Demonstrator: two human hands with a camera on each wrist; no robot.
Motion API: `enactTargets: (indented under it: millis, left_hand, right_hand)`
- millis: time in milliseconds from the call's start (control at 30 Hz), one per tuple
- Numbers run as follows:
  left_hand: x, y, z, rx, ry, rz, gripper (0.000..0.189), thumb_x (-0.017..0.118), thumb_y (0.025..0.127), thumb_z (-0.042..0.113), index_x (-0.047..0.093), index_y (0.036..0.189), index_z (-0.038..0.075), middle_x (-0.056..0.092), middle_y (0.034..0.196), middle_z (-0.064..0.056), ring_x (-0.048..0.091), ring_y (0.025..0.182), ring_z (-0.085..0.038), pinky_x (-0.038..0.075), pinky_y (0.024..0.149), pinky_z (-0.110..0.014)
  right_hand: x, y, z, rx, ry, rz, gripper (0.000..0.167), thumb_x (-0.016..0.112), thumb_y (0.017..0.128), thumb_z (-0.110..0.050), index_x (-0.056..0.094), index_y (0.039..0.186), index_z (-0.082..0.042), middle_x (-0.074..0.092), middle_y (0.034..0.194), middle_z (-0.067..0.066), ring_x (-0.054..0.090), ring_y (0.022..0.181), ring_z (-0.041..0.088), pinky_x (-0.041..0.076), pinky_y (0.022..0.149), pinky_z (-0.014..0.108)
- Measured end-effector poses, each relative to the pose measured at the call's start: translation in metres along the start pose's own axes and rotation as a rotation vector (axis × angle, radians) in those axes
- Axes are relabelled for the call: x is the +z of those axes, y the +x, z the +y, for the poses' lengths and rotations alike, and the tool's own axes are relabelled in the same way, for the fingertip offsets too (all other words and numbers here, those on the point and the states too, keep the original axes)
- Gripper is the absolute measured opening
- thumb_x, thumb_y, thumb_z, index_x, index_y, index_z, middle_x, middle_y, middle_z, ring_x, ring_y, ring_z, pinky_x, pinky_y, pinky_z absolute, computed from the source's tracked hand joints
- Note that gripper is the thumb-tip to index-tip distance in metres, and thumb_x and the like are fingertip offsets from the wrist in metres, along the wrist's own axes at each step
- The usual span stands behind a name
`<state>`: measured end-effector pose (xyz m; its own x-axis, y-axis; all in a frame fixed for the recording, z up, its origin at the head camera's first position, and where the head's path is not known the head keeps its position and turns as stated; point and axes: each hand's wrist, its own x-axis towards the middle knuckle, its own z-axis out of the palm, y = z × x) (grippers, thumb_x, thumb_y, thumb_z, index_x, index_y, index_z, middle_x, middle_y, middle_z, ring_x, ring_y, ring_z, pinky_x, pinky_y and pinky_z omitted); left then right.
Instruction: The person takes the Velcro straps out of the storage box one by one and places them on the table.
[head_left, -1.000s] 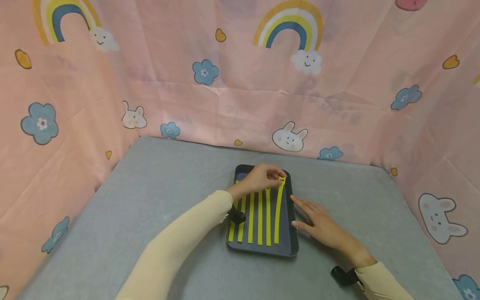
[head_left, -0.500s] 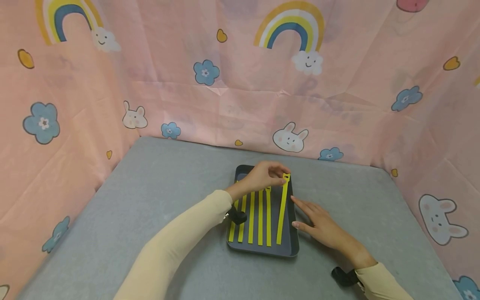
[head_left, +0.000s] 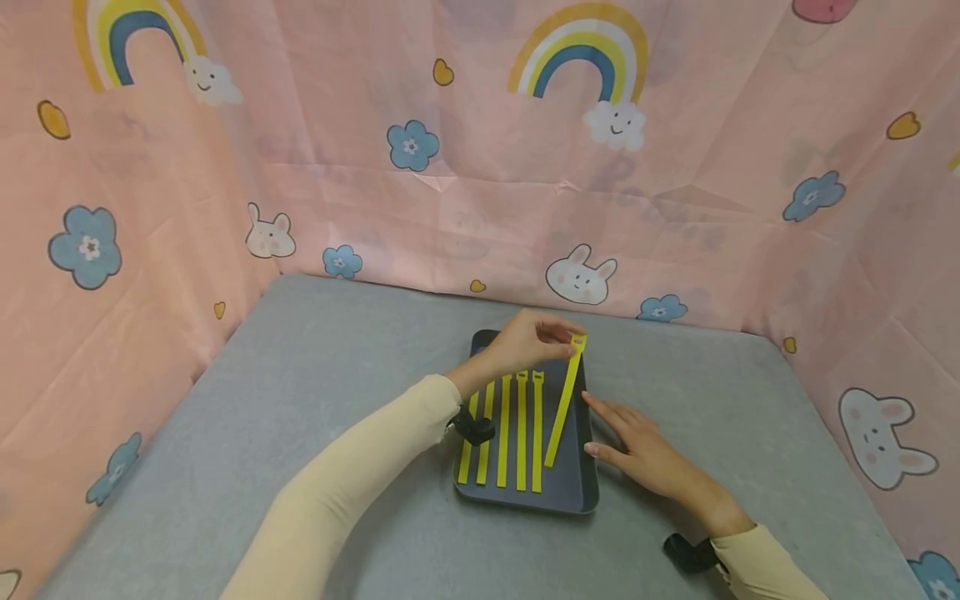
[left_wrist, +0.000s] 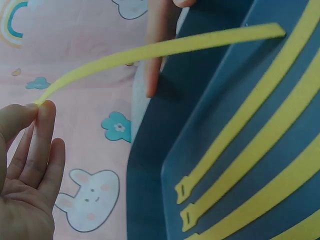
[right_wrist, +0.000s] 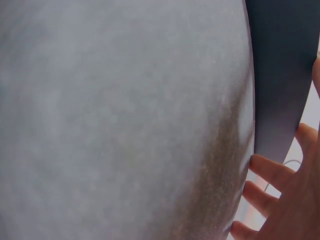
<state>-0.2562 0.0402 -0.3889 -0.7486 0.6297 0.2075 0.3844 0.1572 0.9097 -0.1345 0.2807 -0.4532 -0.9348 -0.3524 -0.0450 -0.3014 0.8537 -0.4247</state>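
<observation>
My left hand (head_left: 521,343) pinches the slotted head of a yellow hook-and-loop cable tie (head_left: 564,404) between thumb and index finger, above the far right part of a dark grey tray (head_left: 572,493). In the left wrist view the held cable tie (left_wrist: 165,48) arcs down, its free end close over the tray floor. Several matching cable ties (head_left: 521,433) lie side by side lengthwise in the tray, partly hidden by the left wrist. My right hand (head_left: 637,450) has its fingers spread and fingertips at the tray's right wall. In the right wrist view those fingers (right_wrist: 270,172) extend along the tray's outer side.
The tray stands on a grey table (head_left: 360,350). A pink printed curtain (head_left: 480,200) encloses the table at the back and both sides. Each wrist wears a black camera, one on the left (head_left: 474,429) over the tray's left edge.
My left hand has moved up and slightly right with the cable tie. The tie's lower end has left its place by the tray's near end and swung leftward. My right hand stays put.
</observation>
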Motion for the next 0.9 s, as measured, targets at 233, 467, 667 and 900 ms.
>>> enactTargets:
  millis: [233, 467, 667, 900]
  left_hand:
    - [-0.006, -0.001, 0.008, 0.045, -0.004, 0.039, 0.031, 0.072, 0.091, 0.015, 0.071, 0.122, 0.012, 0.075, 0.105, -0.01, 0.073, 0.088, -0.011, 0.058, 0.081, -0.023]
    - [-0.014, -0.004, 0.018, 0.076, -0.006, 0.057, 0.032, 0.073, 0.09, 0.015, 0.071, 0.122, 0.011, 0.073, 0.104, -0.011, 0.071, 0.088, -0.012, 0.058, 0.082, -0.023]
    - [-0.022, -0.011, 0.029, 0.09, -0.009, 0.087, 0.03, 0.072, 0.09, 0.013, 0.072, 0.12, 0.01, 0.073, 0.105, -0.011, 0.07, 0.089, -0.012, 0.058, 0.08, -0.024]
    - [-0.037, -0.02, 0.04, 0.054, 0.004, 0.115, 0.03, 0.072, 0.09, 0.016, 0.072, 0.121, 0.014, 0.073, 0.106, -0.009, 0.069, 0.088, -0.012, 0.058, 0.077, -0.027]
  right_hand:
    - [0.001, 0.001, 0.0, -0.001, -0.006, -0.005, 0.074, 0.055, 0.096, -0.054, 0.019, 0.158, -0.036, 0.039, 0.155, 0.019, 0.033, 0.142, 0.049, 0.026, 0.103, 0.078]
    - [0.002, 0.001, 0.001, -0.001, -0.003, -0.001, 0.075, 0.056, 0.096, -0.054, 0.019, 0.158, -0.036, 0.039, 0.155, 0.018, 0.034, 0.142, 0.047, 0.026, 0.104, 0.077]
    - [0.002, 0.002, 0.001, 0.01, -0.001, -0.007, 0.075, 0.056, 0.096, -0.055, 0.018, 0.158, -0.037, 0.039, 0.156, 0.017, 0.034, 0.142, 0.048, 0.026, 0.105, 0.076]
    - [0.003, 0.002, 0.002, 0.012, -0.006, 0.003, 0.076, 0.056, 0.095, -0.055, 0.019, 0.158, -0.037, 0.04, 0.156, 0.017, 0.034, 0.142, 0.047, 0.026, 0.105, 0.076]
